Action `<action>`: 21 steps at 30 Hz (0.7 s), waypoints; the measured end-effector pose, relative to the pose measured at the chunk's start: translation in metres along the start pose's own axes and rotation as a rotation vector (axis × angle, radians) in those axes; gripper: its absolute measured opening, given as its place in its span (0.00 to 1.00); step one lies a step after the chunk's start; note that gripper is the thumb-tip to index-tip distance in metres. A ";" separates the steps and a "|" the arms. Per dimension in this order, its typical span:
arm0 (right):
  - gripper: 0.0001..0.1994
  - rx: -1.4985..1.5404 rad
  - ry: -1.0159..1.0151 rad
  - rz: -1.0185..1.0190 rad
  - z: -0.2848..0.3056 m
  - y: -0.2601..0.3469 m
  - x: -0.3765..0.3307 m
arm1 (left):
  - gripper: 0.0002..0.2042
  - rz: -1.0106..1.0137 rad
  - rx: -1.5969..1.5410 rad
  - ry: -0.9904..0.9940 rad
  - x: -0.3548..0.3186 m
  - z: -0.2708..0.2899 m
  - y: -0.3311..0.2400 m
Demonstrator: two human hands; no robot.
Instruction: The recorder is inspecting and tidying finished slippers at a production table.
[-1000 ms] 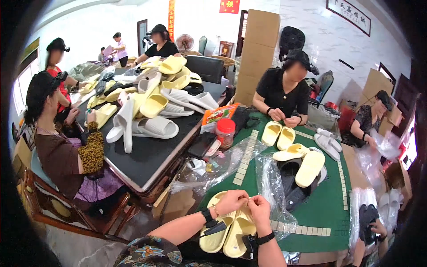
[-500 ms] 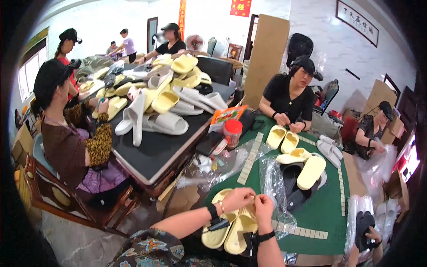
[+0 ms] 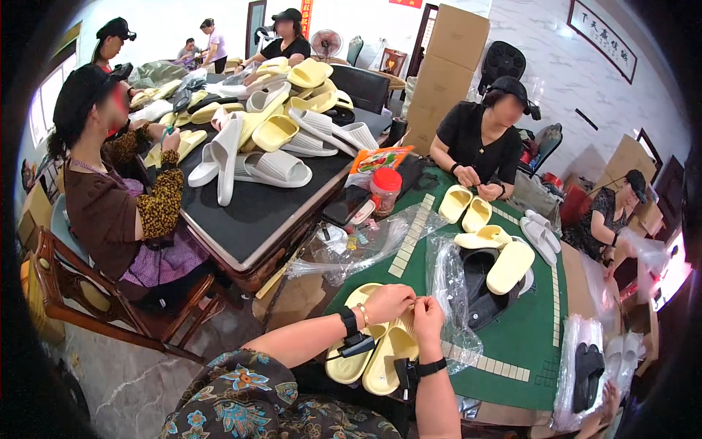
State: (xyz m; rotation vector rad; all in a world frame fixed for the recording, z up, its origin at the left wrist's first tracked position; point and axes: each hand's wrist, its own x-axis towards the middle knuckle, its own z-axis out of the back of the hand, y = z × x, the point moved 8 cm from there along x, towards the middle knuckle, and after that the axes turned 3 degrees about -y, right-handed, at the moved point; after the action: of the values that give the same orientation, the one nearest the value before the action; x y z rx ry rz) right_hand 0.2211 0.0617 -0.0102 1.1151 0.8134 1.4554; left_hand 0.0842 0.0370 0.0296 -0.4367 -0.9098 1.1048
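A pair of pale yellow slippers lies at the near edge of the green table, a left slipper and a right slipper, soles down with their heels toward me. Over their straps my left hand and my right hand meet, fingertips pinched together. Whatever is between the fingertips is too small to make out. Black straps with small dark devices sit on both my wrists. Just right of my hands lies a clear plastic bag.
More yellow slippers and a dark slipper lie on the green table. A red-lidded jar stands at its far left. Slippers are heaped on the black table. Several people work around; one sits across from me.
The whole view has shifted slightly. My hands stay pinched together over the yellow slippers. At the lower right, another person's hand has moved off the dark slippers on the plastic bags.
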 end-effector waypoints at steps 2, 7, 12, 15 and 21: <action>0.07 -0.025 -0.010 0.067 -0.002 0.008 -0.001 | 0.07 0.014 0.020 0.022 -0.001 -0.001 -0.001; 0.07 0.007 -0.034 0.119 0.020 0.019 -0.003 | 0.14 -0.094 0.090 -0.018 0.005 0.018 -0.002; 0.06 0.035 0.089 0.048 0.050 0.072 -0.049 | 0.20 -0.103 0.266 -0.561 0.009 0.184 -0.004; 0.10 -0.276 0.498 0.133 0.028 0.093 -0.089 | 0.20 0.018 0.681 -0.900 -0.019 0.301 0.014; 0.20 -0.637 0.591 0.089 -0.012 0.067 -0.115 | 0.40 0.557 0.929 -1.071 -0.092 0.420 0.117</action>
State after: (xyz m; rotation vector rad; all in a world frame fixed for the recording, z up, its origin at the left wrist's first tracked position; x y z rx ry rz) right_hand 0.1856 -0.0623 0.0237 0.2374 0.6138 1.9696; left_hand -0.3351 -0.0489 0.1522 0.8122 -1.0512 2.1888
